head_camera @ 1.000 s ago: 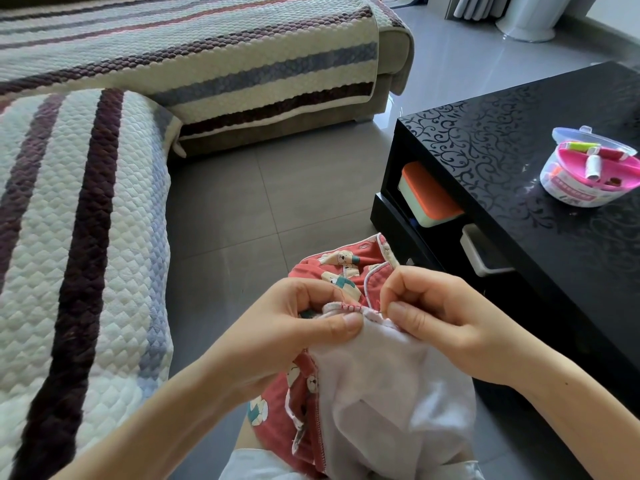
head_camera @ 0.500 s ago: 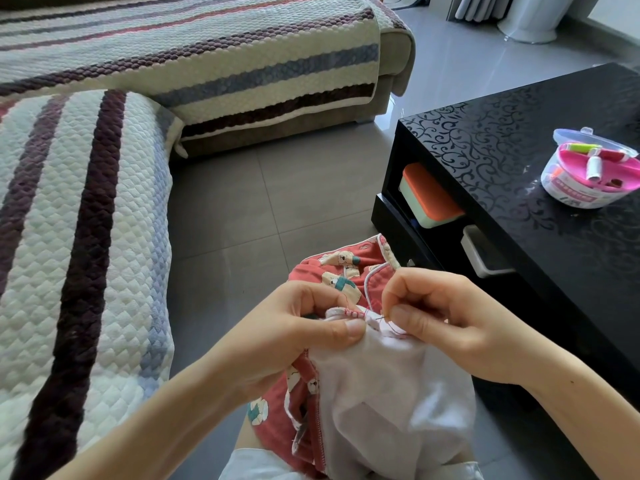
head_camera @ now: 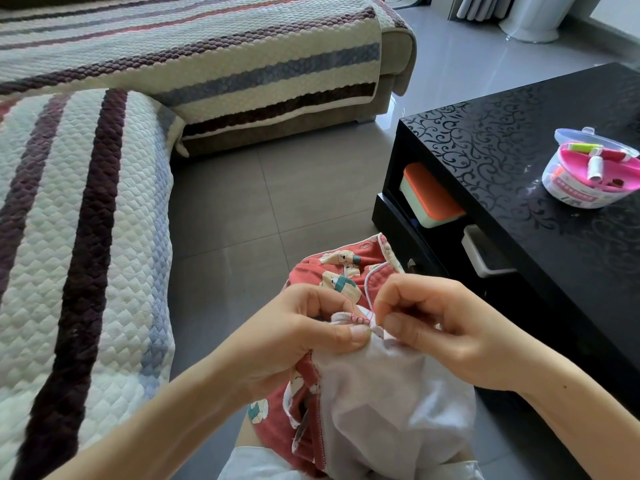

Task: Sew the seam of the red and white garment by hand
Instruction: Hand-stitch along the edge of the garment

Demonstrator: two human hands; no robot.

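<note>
- Red and white garment (head_camera: 374,393) is held low centre, over the lap, white lining side turned up.
- Its upper seam edge (head_camera: 360,318) is pinched by the left hand (head_camera: 304,337), thumb pressed flat on the white cloth.
- The right hand (head_camera: 436,327) is closed in a pinch just beside that edge, touching the cloth; a thin pink thread (head_camera: 372,315) is seen at the fingertips, the needle too small to make out.
- Both hands are nearly touching.
- Black table (head_camera: 519,140) edge is close on the right; sewing kit (head_camera: 592,174) sits on it well apart from the hands.
- Striped sofa (head_camera: 86,220) edge is on the left; open grey floor (head_camera: 263,216) lies between.
</note>
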